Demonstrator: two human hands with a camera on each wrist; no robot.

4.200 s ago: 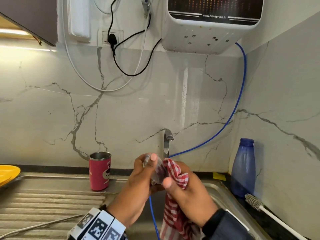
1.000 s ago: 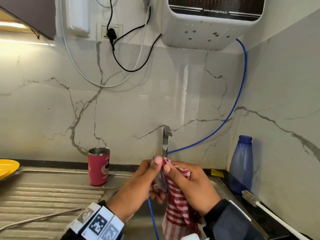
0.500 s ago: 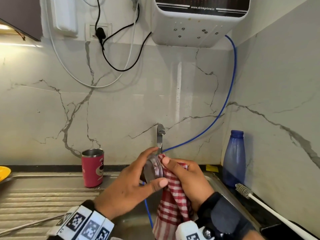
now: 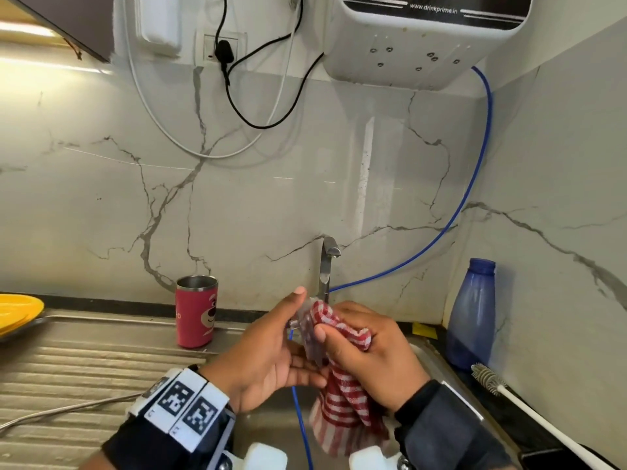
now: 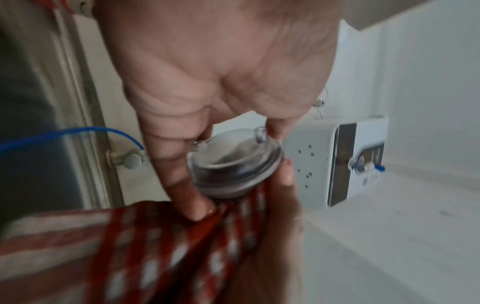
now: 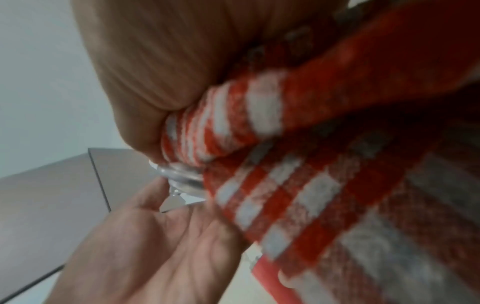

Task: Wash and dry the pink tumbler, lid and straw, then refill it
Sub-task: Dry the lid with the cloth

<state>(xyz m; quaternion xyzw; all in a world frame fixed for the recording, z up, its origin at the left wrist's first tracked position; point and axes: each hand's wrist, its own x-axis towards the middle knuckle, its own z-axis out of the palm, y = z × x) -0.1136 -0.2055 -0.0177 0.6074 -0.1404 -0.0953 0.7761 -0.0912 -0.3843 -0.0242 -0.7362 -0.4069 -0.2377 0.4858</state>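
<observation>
The clear plastic lid (image 4: 307, 330) (image 5: 235, 164) is held on edge over the sink between both hands. My left hand (image 4: 271, 354) grips its rim with thumb above and fingers below. My right hand (image 4: 366, 351) holds a red and white checked cloth (image 4: 342, 395) (image 6: 298, 174) bunched against the lid's inner side, thumb pressing on it. The pink tumbler (image 4: 196, 312) stands upright and lidless on the steel drainboard to the left, against the wall. A thin metal straw (image 4: 64, 410) lies on the drainboard ridges at lower left.
A tap (image 4: 327, 266) rises behind the hands, with a blue tube (image 4: 451, 218) running up to the wall-mounted water purifier (image 4: 424, 39). A blue bottle (image 4: 471, 313) and a bottle brush (image 4: 502, 390) are at the right. A yellow plate (image 4: 17, 312) sits far left.
The lid has turned in my left hand from facing the camera to edge-on, and the cloth in my right hand has shifted over it. Tumbler and straw have stayed put.
</observation>
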